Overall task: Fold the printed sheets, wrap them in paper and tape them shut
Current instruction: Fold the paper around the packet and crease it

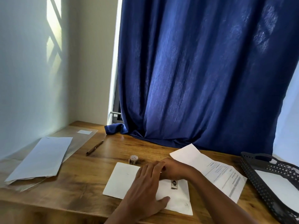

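Observation:
A white paper wrap [123,181] lies flat on the wooden desk [84,175] in front of me. My left hand [145,188] rests palm down on it with fingers spread. My right hand [176,168] sits at the wrap's far edge with its fingers curled against my left fingertips, and what they pinch is hidden. A short strip of tape with dark print [174,184] sticks on the wrap just below my right wrist. A small tape roll [133,159] stands just beyond the wrap. A creased printed sheet [218,173] lies to the right, partly under my right forearm.
A stack of white sheets [42,159] lies on clear plastic film [80,139] at the left. A brown pen [94,147] lies behind the wrap. A black mesh tray [258,180] holding paper sits at the right edge. A blue curtain [202,78] hangs onto the desk's back.

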A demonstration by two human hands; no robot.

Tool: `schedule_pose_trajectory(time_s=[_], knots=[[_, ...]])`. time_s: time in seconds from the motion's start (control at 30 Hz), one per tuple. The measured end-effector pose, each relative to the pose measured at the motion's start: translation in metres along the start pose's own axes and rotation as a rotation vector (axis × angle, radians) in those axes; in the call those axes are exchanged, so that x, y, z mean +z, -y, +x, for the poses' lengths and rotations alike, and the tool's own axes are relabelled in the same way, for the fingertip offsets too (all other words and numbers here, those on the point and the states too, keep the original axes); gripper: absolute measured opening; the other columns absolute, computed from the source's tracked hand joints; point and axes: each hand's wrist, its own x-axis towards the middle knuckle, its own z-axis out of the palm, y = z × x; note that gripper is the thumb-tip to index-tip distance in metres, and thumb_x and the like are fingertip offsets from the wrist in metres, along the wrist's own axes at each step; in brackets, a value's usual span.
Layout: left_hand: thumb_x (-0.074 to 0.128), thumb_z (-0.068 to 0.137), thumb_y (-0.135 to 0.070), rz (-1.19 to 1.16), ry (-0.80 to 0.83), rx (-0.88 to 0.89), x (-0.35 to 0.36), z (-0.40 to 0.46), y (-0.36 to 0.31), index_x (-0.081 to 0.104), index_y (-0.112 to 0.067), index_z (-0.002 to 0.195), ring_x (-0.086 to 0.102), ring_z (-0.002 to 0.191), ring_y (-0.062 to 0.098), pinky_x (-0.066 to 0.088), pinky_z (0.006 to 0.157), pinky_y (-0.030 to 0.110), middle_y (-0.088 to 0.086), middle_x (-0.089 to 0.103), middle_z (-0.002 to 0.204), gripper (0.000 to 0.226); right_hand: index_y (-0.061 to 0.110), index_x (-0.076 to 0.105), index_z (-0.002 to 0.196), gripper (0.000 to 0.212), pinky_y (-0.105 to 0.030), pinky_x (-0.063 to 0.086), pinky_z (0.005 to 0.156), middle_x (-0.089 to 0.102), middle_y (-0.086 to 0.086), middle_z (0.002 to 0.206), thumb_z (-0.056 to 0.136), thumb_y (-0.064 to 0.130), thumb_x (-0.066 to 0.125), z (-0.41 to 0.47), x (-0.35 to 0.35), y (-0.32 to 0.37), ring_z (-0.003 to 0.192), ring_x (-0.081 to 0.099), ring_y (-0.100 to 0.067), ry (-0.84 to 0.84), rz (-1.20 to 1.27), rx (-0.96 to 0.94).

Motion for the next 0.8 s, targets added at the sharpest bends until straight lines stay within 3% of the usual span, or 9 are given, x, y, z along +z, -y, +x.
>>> schedule_pose_trajectory(time_s=[0.1,0.23,0.37,0.5,0.6,0.7,0.8], knots=[[0.058,0.082,-0.071,0.030,-0.022,0.029,0.001,0.000,0.000,0.007,-0.033,0.158,0.020,0.148,0.011,0.020,0.125,0.033,-0.008,0.018,0.163,0.100,0.019,0.070,0.112,0.034,-0.035,0.058,0.090,0.069,0.008,0.096,0.085,0.038,0.078,-0.002,-0.008,0.002,0.088,0.066,-0.014,0.038,0.021,-0.007],[0.055,0.083,-0.074,0.082,-0.048,0.056,-0.002,-0.001,-0.003,0.008,-0.038,0.155,0.017,0.151,0.012,0.010,0.128,0.040,-0.009,0.016,0.164,0.094,0.018,0.075,0.107,0.029,-0.031,0.057,0.087,0.075,0.001,0.104,0.085,0.037,0.078,-0.019,-0.023,0.001,0.094,0.071,-0.016,0.055,0.153,0.009],[0.052,0.087,-0.073,0.030,-0.114,0.056,-0.002,-0.003,-0.005,0.018,-0.038,0.151,0.016,0.152,0.012,0.009,0.129,0.045,-0.009,0.019,0.163,0.080,0.021,0.075,0.109,0.035,-0.028,0.059,0.086,0.078,0.004,0.101,0.086,0.046,0.076,-0.049,-0.038,-0.011,0.092,0.075,-0.014,0.050,0.274,0.115],[0.058,0.086,-0.067,-0.094,-0.154,0.024,0.001,-0.002,0.002,0.021,-0.039,0.151,0.010,0.147,0.000,0.017,0.127,0.041,-0.012,0.018,0.161,0.080,0.019,0.076,0.107,0.029,-0.025,0.057,0.079,0.079,0.003,0.099,0.090,0.042,0.073,-0.097,-0.055,-0.023,0.091,0.075,-0.016,-0.097,0.367,0.163],[0.064,0.086,-0.059,-0.197,-0.143,-0.008,0.003,0.004,0.001,0.017,-0.041,0.151,0.020,0.149,0.011,0.029,0.123,0.043,-0.010,0.020,0.161,0.082,0.019,0.076,0.107,0.027,-0.028,0.059,0.075,0.079,0.002,0.096,0.089,0.040,0.074,-0.141,-0.067,-0.041,0.086,0.075,-0.016,-0.254,0.406,0.230],[0.067,0.090,-0.050,-0.234,-0.031,-0.037,0.010,0.019,-0.016,0.010,-0.043,0.154,0.018,0.151,0.011,0.027,0.125,0.041,-0.010,0.017,0.164,0.086,0.020,0.074,0.101,0.023,-0.034,0.061,0.072,0.079,0.001,0.090,0.088,0.039,0.074,-0.186,-0.076,-0.068,0.081,0.076,-0.019,-0.397,0.416,0.325],[0.060,0.093,-0.059,-0.167,0.191,-0.078,0.021,0.039,-0.038,0.014,-0.037,0.158,0.020,0.152,0.014,0.024,0.125,0.038,-0.008,0.018,0.166,0.082,0.019,0.075,0.097,0.020,-0.038,0.060,0.067,0.079,-0.001,0.087,0.089,0.037,0.074,-0.227,-0.089,-0.096,0.080,0.075,-0.022,-0.575,0.435,0.402]])
